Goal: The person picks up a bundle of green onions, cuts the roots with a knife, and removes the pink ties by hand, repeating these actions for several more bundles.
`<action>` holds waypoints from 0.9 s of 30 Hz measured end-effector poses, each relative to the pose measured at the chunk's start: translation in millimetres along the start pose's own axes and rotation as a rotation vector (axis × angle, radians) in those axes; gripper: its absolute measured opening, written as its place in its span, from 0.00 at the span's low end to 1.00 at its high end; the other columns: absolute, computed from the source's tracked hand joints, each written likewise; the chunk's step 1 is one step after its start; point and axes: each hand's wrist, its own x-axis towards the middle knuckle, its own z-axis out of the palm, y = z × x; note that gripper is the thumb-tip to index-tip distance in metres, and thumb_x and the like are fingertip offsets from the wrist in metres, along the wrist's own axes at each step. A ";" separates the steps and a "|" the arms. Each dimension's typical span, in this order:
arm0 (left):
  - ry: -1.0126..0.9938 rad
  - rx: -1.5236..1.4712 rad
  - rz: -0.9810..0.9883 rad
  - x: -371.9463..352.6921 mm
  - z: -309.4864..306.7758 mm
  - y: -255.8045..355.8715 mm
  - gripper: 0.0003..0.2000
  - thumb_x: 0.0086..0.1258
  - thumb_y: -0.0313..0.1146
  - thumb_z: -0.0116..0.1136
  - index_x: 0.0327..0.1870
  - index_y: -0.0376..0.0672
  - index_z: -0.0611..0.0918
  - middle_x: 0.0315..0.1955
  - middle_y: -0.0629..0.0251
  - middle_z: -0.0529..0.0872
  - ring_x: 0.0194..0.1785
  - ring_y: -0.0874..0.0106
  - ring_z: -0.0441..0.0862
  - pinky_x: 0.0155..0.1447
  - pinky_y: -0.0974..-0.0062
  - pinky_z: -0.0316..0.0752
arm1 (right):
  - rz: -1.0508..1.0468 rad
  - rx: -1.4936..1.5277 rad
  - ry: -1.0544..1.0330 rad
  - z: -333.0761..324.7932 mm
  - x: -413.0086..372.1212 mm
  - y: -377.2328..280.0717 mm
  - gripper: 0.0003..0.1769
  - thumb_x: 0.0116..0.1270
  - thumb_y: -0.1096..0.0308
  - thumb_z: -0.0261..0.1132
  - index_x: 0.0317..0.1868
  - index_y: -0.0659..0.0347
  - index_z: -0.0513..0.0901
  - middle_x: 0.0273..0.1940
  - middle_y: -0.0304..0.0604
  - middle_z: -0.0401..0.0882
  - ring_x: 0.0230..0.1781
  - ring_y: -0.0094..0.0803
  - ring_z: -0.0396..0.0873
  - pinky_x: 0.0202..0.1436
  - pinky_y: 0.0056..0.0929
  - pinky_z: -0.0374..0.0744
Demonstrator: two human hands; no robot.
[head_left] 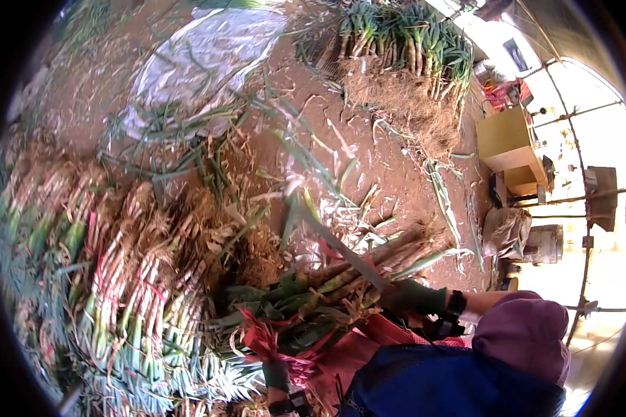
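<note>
My right hand (414,299), in a dark green glove, is closed beside the root ends of a leek bundle. A long flat grey knife blade (348,254) runs from it up and to the left, across the bundle. The leek bundle (334,278) lies in front of my body, roots to the right and green leaves to the left. My left hand (277,375), also gloved, is low near the leaf end, close against a bunch of red plastic strips (261,337). Its fingers are hidden by the strips and leaves.
Rows of tied leeks (129,292) fill the left side. More leeks (410,42) stand at the back, their roots toward me. A white plastic sheet (209,55) and loose leaves litter the dirt floor (313,104). To the right are a yellow cabinet (504,139) and a bucket (542,243).
</note>
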 end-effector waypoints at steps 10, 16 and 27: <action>0.055 0.308 0.124 9.3 -90.7 62.9 0.18 0.61 0.30 0.54 0.53 0.38 0.74 0.33 0.51 0.83 0.35 0.49 0.79 0.40 0.56 0.74 | 0.131 0.456 -0.053 -138.1 -65.3 -75.4 0.11 0.61 0.64 0.69 0.31 0.58 0.75 0.20 0.32 0.71 0.17 0.20 0.68 0.19 0.22 0.65; 0.107 0.056 0.020 60.6 -214.0 250.2 0.16 0.63 0.35 0.56 0.50 0.38 0.77 0.35 0.49 0.84 0.39 0.49 0.80 0.42 0.56 0.75 | 0.038 0.524 -0.048 -222.1 -76.1 -115.6 0.11 0.61 0.64 0.68 0.32 0.58 0.74 0.20 0.30 0.69 0.17 0.20 0.67 0.19 0.22 0.67; 0.036 -0.150 0.366 208.8 -375.6 573.5 0.17 0.67 0.43 0.59 0.45 0.37 0.79 0.38 0.47 0.84 0.43 0.48 0.81 0.44 0.56 0.75 | -0.102 0.682 0.174 -345.3 -65.1 -186.4 0.14 0.62 0.65 0.65 0.24 0.53 0.68 0.18 0.30 0.68 0.17 0.18 0.68 0.20 0.21 0.68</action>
